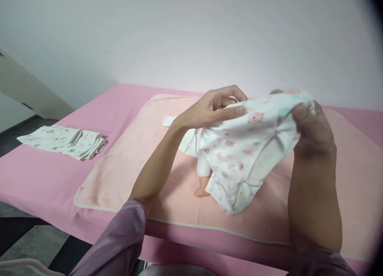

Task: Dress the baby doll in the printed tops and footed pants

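Observation:
A white baby garment (236, 156) with pink and green prints hangs between my hands above the bed. My left hand (223, 104) is closed on its upper left edge, thumb on the near side and fingers curled behind. On the other side, my right hand (314, 124) grips the bunched cloth; it is somewhat blurred. Below and behind the garment lies a doll (202, 186) in white clothing (204, 166), with one bare foot showing. The garment hides most of the doll.
A peach pad (125, 176) with a pale border lies on the pink bed sheet (36, 172). Folded printed clothes (64, 142) lie at the left. A small white piece (169, 121) shows beside my left forearm. A pale wall (191, 36) stands behind the bed.

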Action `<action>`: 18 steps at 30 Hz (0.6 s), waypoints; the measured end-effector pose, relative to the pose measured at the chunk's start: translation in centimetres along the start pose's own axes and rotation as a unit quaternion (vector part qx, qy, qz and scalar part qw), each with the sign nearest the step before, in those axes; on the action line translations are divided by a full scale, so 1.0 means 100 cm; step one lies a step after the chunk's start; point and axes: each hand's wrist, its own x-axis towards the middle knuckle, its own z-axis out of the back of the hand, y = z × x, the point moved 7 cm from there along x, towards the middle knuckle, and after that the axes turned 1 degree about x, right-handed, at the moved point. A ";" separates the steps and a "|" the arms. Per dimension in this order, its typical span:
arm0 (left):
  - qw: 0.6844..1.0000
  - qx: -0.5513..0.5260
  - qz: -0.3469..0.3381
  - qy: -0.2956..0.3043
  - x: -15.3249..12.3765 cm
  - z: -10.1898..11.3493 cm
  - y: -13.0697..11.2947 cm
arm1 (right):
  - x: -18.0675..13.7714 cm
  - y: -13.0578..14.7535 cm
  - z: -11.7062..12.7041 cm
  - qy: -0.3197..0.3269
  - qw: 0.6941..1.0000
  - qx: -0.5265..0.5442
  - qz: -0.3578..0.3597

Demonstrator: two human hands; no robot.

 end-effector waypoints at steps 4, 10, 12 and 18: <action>0.999 -0.016 -0.023 -0.035 0.000 0.006 -0.007 | 0.007 -0.013 -0.011 0.022 1.000 0.010 -0.011; 0.997 -0.036 -0.004 -0.066 0.001 0.006 -0.008 | -0.004 -0.040 -0.053 0.291 0.946 -0.053 -0.128; 0.999 -0.016 0.012 -0.034 0.000 0.008 -0.007 | 0.005 -0.036 -0.043 0.176 0.979 -0.048 -0.089; 1.000 0.022 -0.011 0.005 -0.001 0.021 -0.012 | 0.011 -0.045 -0.024 0.027 0.996 -0.018 -0.084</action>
